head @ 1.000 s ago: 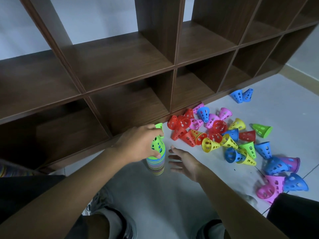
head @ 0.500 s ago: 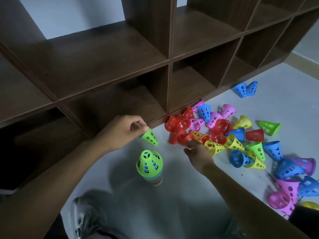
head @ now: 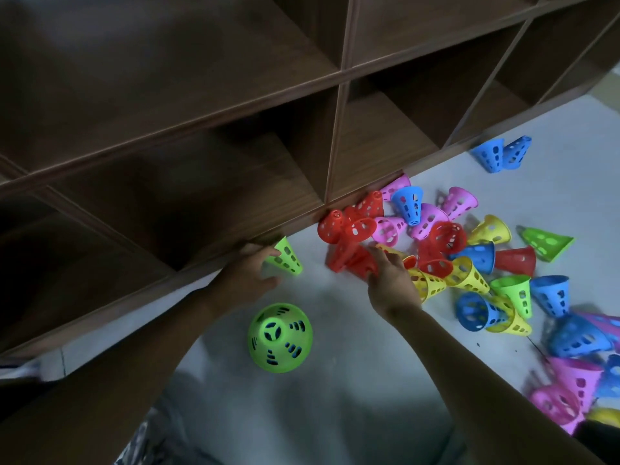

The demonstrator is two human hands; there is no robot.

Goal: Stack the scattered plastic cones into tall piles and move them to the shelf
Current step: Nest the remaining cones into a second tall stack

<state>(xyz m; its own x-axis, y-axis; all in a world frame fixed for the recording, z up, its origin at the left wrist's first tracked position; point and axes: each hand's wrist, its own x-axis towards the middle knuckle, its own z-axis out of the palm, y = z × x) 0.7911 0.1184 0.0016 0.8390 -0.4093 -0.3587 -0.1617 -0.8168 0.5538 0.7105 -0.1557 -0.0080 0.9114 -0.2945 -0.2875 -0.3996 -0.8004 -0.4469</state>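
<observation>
A: On the floor, at about six o'clock from the shelf's lowest edge, the stack (head: pixel 280 337) stands upright, topped by a green cone and seen from straight above. How tall it is I cannot tell from here.

B: And the hands?

A: The left hand (head: pixel 250 275) is at eleven o'clock from the stack, its fingertips on a single lime cone (head: pixel 288 257) that lies on its side just beside the shelf (head: pixel 214 105). Whether its grip has closed on that cone or only touches it, I cannot tell. The right hand (head: pixel 391 280) is at two o'clock from the stack, fingers curled down into the red cones (head: pixel 349 243) at the near edge of the heap; it looks to be grasping one, though the fingertips are hidden.

B: What lies beyond?

A: The scattered heap (head: pixel 469 260) spreads out toward three o'clock: red, pink, yellow, blue and green cones, most tipped over. Two blue cones (head: pixel 503 155) sit apart at one o'clock, near the shelf's base.

B: So how far along?

A: Early, I judge. One pile is begun, dozens of cones are loose, and no cone shows in any compartment that I can see.
</observation>
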